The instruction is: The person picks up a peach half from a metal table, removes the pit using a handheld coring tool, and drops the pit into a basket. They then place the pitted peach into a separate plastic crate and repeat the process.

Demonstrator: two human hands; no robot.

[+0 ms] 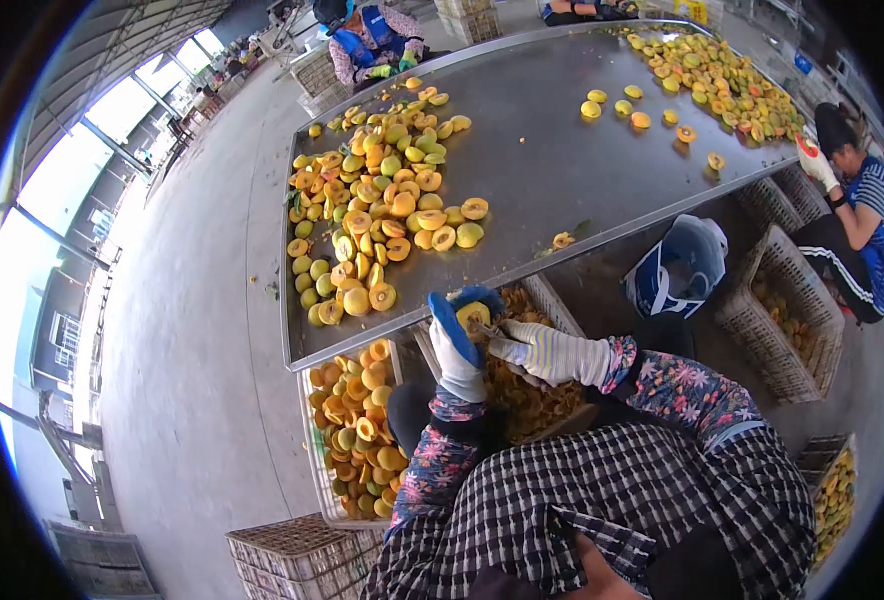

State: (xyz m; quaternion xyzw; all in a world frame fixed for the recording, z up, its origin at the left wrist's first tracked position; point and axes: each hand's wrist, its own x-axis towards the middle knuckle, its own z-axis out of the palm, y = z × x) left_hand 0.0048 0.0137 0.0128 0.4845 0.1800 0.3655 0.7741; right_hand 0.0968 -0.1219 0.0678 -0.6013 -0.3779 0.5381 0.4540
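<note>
Steel table [562, 130] fills the head view, a heap of halved yellow fruit [377, 215] on its left part and a second spread [722, 85] at the far right corner. Left hand [459, 345], in a blue-palmed glove, is clasped around one fruit half [474, 316] just below the table's near edge; right hand [542, 352], in a striped knit glove, is clenched on a small tool whose tip meets that half. Below them stand a crate of cut halves [357, 430] and a crate of scraps [527, 395]; two seated co-workers, one at the far end [367, 40], one at right [862, 220].
</note>
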